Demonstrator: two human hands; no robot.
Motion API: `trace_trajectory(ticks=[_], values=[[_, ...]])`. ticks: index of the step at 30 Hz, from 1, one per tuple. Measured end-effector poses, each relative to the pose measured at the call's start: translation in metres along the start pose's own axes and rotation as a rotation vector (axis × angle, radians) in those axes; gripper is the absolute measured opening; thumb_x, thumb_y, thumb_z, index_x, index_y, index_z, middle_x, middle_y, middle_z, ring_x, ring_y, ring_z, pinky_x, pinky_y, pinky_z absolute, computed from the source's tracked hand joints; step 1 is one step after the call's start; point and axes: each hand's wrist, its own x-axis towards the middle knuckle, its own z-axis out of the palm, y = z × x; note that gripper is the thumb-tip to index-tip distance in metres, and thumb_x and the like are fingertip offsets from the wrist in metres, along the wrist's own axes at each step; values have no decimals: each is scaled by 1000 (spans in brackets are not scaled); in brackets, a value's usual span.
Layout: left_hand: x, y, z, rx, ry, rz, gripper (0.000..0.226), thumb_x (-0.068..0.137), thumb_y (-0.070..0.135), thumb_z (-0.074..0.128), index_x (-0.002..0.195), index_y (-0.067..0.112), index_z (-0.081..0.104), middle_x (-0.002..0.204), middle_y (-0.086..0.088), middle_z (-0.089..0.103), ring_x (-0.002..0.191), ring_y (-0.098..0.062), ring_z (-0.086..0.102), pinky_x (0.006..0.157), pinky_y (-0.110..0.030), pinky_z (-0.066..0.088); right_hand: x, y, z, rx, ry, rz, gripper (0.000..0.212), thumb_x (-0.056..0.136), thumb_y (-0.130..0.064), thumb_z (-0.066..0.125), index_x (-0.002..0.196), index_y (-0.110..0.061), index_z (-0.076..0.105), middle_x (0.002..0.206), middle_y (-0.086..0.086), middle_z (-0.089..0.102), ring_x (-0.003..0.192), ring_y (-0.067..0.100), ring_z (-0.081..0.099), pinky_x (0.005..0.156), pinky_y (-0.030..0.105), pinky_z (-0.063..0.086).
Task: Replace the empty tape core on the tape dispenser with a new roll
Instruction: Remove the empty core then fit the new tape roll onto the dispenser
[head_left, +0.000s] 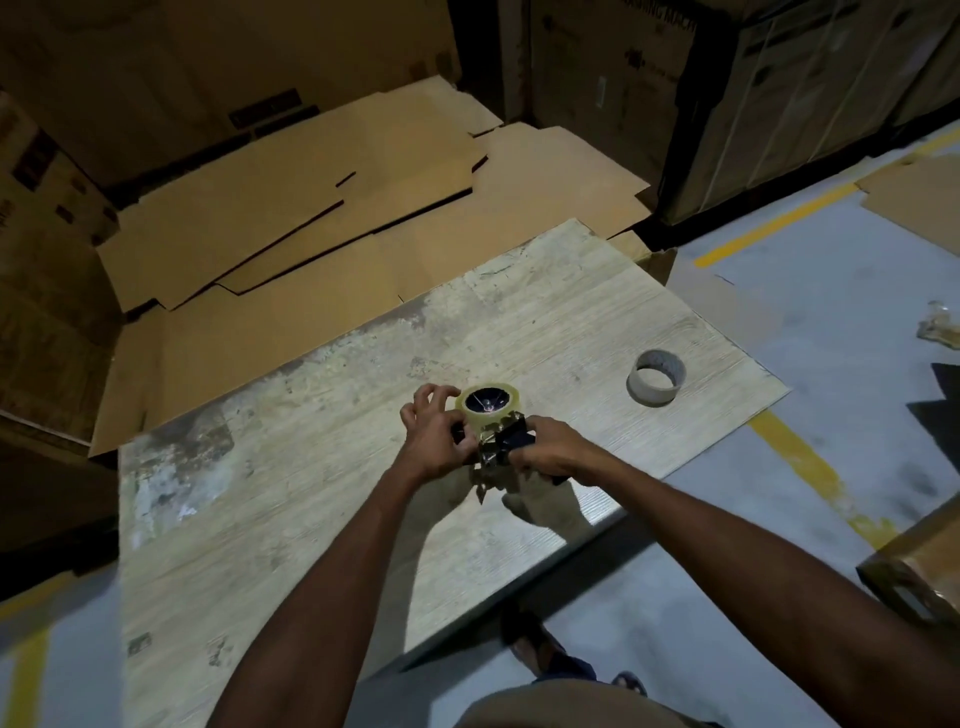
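A black and metal tape dispenser (501, 441) is held just above the worn wooden table (322, 519). A clear yellowish tape roll (488, 404) sits on the dispenser's hub. My left hand (434, 436) grips the dispenser's left side, its upper fingers curled beside the roll. The dispenser's black handle is gripped by my right hand (550, 452). An empty grey tape core (655, 376) stands on the table to the right, apart from both hands.
Flattened cardboard sheets (311, 208) lie stacked behind the table. Tall cartons stand at the back and left. A grey floor with yellow lines (800, 457) runs on the right, with a carton (919, 566) at the right edge. My sandalled foot shows below the table edge.
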Motion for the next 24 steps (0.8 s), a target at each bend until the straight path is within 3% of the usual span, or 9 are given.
trace_trajectory(ticks=[5,9,16,21,24], values=[[-21,-8,23,-25,24,-89,23,83,40,58,76,21,69,141,-3,50,140,-28,25,96,-36,13,-2,11,12,-190,50,-59,56,74,-34,75,124,-19,55,105,5,69,84,22,67,59,32,53],[-31,-15,39,-39,22,-120,26,77,47,62,81,23,72,142,1,49,140,-28,26,94,-37,16,-1,22,21,-323,84,-103,65,74,-39,79,129,-19,50,106,5,70,70,17,60,49,24,41],[-33,-13,52,-20,101,-145,37,80,57,61,91,25,76,144,4,48,141,-27,26,95,-39,18,5,30,24,-386,104,-100,72,76,-42,78,137,-21,46,115,6,71,98,28,68,72,33,52],[-31,-10,57,-2,136,-171,29,88,50,71,93,22,78,147,2,48,143,-29,26,100,-42,20,4,31,24,-402,101,-101,72,78,-42,76,139,-21,44,116,7,71,97,28,68,69,32,47],[-31,-4,60,-28,148,-203,23,92,41,72,88,20,78,149,4,47,145,-30,25,100,-45,27,6,33,26,-401,99,-85,70,80,-41,74,139,-19,43,115,8,70,87,25,64,66,31,46]])
